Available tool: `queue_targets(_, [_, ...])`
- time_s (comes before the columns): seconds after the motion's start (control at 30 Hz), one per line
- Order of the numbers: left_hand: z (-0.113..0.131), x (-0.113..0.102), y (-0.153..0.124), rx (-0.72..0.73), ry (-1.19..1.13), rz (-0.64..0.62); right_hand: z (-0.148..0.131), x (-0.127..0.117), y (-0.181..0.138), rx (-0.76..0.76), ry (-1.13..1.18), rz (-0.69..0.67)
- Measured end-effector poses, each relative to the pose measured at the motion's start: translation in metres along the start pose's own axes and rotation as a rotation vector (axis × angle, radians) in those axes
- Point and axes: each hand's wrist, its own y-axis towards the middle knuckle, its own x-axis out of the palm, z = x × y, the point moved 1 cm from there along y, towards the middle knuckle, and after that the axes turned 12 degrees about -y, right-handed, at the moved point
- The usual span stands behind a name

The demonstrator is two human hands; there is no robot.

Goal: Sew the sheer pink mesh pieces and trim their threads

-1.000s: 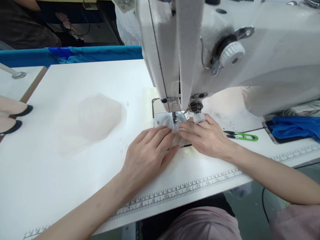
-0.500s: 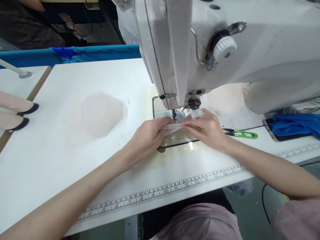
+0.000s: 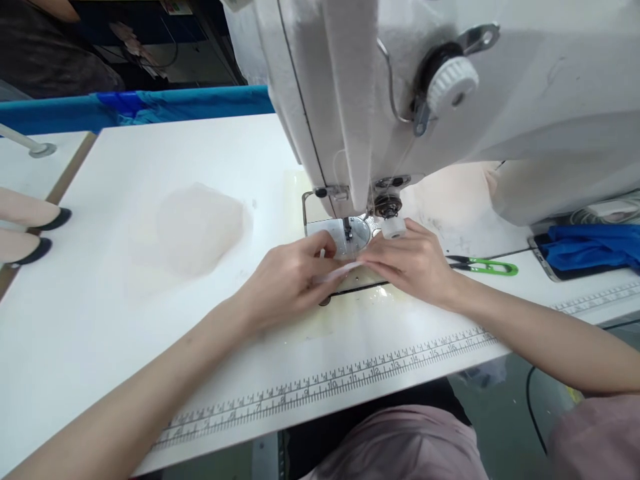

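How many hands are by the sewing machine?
2: the left hand, left of the metal foot, and the right hand, right of it. Both hold thin white material.

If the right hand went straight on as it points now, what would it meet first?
Holding the white cloth, the right hand would probably meet the left hand first, though depth is unclear.

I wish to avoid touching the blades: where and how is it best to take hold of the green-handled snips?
Probably best by the green handle, from above and its right end: the snips lie flat on the white table, with the dark blades pointing left toward the right hand and the handle facing away.
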Motion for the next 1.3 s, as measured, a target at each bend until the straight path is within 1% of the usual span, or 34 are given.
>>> queue_targets(0.1, [0.007, 0.009, -0.01, 0.148, 0.322, 0.043, -0.005, -0.006, -0.001, -0.109, -0.11, 0.0])
queue_targets(0.17, [0.014, 0.013, -0.015, 0.235, 0.473, 0.06, -0.008, -0.009, -0.001, -0.158, -0.158, -0.01])
queue_targets(0.27, [0.022, 0.014, -0.018, 0.244, 0.573, 0.061, -0.01, -0.009, -0.002, -0.185, -0.181, -0.034])
queue_targets(0.4, [0.023, 0.013, -0.02, 0.216, 0.567, 0.005, -0.011, -0.008, -0.004, -0.185, -0.18, -0.026])
queue_targets(0.7, [0.012, 0.012, -0.016, 0.178, 0.478, 0.015, -0.006, -0.002, -0.002, -0.152, -0.149, -0.055])
queue_targets(0.83, [0.006, 0.01, -0.012, 0.104, 0.491, -0.007, -0.003, 0.002, 0.001, -0.122, -0.171, -0.054])
queue_targets(1.03, [-0.002, 0.009, -0.008, 0.145, 0.57, 0.056, -0.001, 0.004, 0.005, -0.077, -0.213, -0.08])
queue_targets(1.17, [0.006, 0.011, -0.013, 0.163, 0.589, 0.077, -0.003, 0.003, 0.003, -0.098, -0.248, -0.114])
queue_targets(1.3, [0.01, 0.013, -0.018, 0.183, 0.565, 0.069, -0.005, 0.0, -0.001, -0.133, -0.256, -0.129])
